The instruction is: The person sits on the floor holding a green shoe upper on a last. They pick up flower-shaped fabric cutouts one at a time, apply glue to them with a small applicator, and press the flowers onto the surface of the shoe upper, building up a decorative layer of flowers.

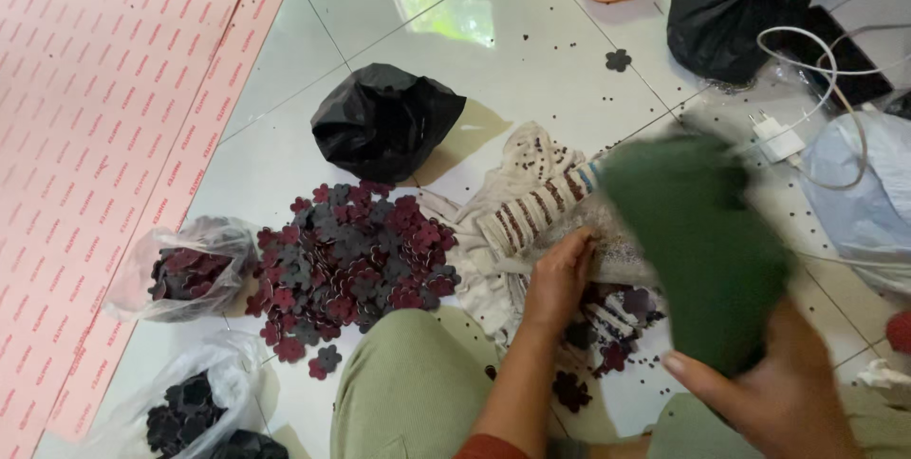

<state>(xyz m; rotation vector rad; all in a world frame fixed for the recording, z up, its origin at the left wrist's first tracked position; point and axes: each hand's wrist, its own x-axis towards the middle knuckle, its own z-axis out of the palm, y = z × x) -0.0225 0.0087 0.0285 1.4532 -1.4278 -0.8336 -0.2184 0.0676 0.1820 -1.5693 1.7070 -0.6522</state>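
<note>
Right hand (778,393) raised near the camera, its grip clamped on the lower edge of a dark green sheet (697,241), motion-blurred; the sheet appears thin, light and pliable, best pinched at an edge as here. Left hand (560,279), forearm extended forward, presses curled fingers onto a patterned cloth (531,203) spread on the tiled floor (531,51); whether it grips the cloth cannot be told. Left of the cloth lies a heap of flower-shaped cut-outs (351,264), maroon and grey.
</note>
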